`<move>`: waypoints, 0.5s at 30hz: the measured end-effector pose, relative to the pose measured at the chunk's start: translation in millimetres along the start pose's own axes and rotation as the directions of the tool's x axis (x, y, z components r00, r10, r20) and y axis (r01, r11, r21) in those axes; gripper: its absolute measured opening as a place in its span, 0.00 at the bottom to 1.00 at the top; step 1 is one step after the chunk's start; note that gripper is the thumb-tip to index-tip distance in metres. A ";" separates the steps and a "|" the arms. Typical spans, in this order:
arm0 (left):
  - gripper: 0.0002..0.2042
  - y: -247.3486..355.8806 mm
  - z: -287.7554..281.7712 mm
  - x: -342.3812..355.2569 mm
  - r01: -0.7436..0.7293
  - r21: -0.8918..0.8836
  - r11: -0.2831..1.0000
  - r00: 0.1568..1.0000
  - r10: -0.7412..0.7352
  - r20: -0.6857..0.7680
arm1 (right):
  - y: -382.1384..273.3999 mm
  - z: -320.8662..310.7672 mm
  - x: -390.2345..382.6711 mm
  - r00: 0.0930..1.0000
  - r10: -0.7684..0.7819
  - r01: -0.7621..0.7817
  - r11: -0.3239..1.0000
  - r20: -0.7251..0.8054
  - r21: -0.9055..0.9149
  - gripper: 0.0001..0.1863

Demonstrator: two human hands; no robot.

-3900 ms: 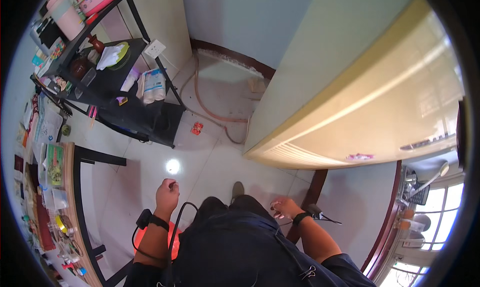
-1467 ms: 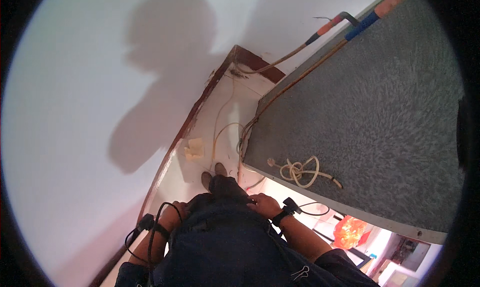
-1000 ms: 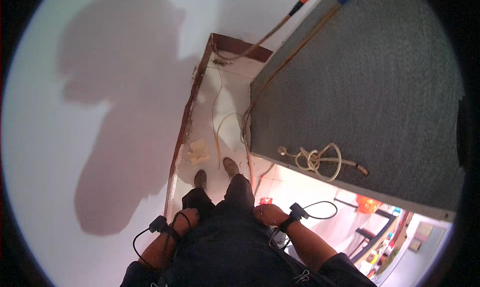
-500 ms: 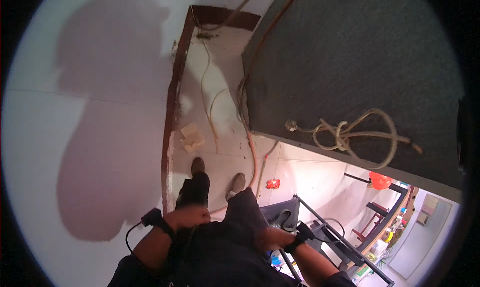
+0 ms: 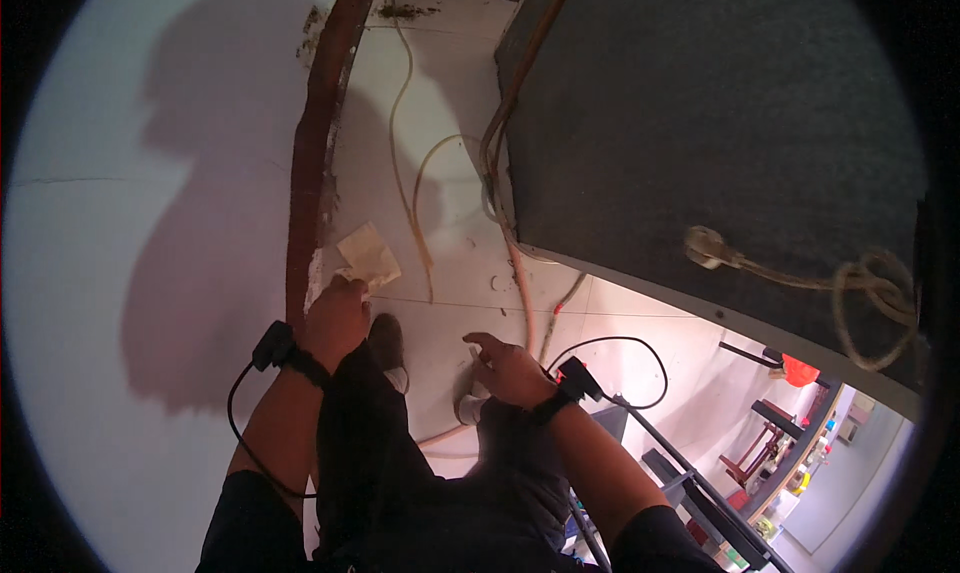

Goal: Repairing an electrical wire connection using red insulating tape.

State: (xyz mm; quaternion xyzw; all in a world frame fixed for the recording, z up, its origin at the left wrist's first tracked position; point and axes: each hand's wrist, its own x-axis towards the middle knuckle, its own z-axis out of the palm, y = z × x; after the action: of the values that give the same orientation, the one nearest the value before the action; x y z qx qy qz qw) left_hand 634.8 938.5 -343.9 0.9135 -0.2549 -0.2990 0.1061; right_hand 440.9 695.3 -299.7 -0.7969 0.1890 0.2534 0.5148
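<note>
My left hand (image 5: 338,311) is forward over my left thigh, its fingers curled; what they hold, if anything, is hidden. Just beyond them a crumpled piece of pale paper (image 5: 371,250) lies on the tiled floor, and I cannot tell whether they touch it. My right hand (image 5: 505,371) hangs above the other leg with thumb and forefinger apart. My shoes (image 5: 387,338) stand below, partly hidden by hands and legs. Loose tan tubes (image 5: 422,256) and a thicker pinkish hose (image 5: 523,294) run along the floor past both hands.
A wall (image 5: 230,233) with dark skirting (image 5: 308,193) bounds the narrow floor strip on the left, a tall grey panel (image 5: 700,113) on the right. A knotted cord (image 5: 865,308) with a plug hangs there. A black rack (image 5: 662,439) and a table with small items appear at the lower right.
I have turned from the room into this narrow gap and bent lower. Both hands have moved from my waist forward over my legs, the left one toward the paper.
</note>
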 end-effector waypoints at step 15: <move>0.14 -71.7 115.6 148.8 -0.212 0.138 0.968 0.903 0.140 0.407 | 164.2 72.1 153.8 0.965 0.164 -0.135 0.980 0.204 -0.149 0.13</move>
State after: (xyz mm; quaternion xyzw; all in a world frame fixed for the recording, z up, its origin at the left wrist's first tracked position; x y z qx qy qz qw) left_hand 697.1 915.8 -534.2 0.8136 -0.3784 -0.4414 -0.0030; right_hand 456.5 689.7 -535.3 -0.7808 0.1743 0.3886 0.4572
